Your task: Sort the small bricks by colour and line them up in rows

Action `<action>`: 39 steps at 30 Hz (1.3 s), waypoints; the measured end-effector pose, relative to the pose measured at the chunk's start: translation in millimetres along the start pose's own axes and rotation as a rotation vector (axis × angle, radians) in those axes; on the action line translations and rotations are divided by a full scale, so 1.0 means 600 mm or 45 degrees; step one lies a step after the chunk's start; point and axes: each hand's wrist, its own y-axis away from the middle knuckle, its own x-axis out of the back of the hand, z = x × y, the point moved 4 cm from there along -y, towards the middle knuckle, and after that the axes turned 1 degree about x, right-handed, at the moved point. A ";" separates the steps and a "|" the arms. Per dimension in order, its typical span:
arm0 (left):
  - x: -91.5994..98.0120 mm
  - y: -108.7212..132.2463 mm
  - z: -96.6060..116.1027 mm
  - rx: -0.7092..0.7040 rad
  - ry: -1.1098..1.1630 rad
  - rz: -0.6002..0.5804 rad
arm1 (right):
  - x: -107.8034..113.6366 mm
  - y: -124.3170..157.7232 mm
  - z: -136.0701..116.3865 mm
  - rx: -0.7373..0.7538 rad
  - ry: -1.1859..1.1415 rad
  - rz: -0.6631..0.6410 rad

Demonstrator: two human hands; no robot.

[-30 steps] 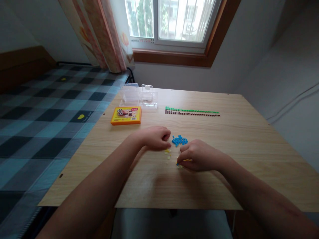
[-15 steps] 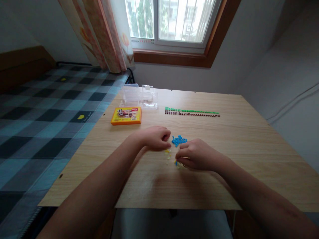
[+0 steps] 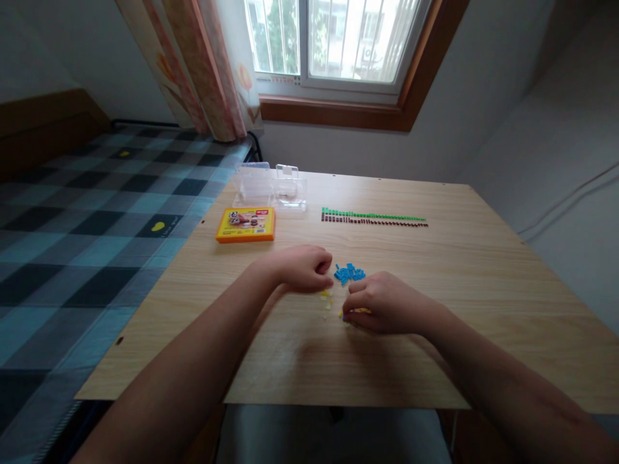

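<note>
Between my hands lies a small pile of blue pieces on the wooden table. My left hand rests left of the pile with its fingers curled; whether anything is inside them is hidden. Just below its fingertips are a few scattered yellow pieces. My right hand is lower right of the blue pile, its fingertips pinched at a small blue piece close to the tabletop. More yellow pieces show partly under and between its fingers.
Two rows of small pieces, green and dark red, stretch across the back of the table. A yellow-orange box and open clear plastic cases stand at the back left.
My right hand has shifted very slightly right and down, and its fingers cover more of the small blue piece. My left hand has stayed in nearly the same place.
</note>
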 end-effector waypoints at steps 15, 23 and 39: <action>0.001 0.001 0.002 0.007 0.008 0.010 | -0.005 -0.006 -0.007 -0.086 0.122 -0.041; 0.001 -0.001 0.001 0.020 0.000 -0.001 | -0.010 -0.007 -0.001 -0.075 -0.001 0.006; 0.002 -0.003 -0.006 0.023 0.029 -0.019 | 0.022 0.021 0.123 -0.392 -0.237 0.379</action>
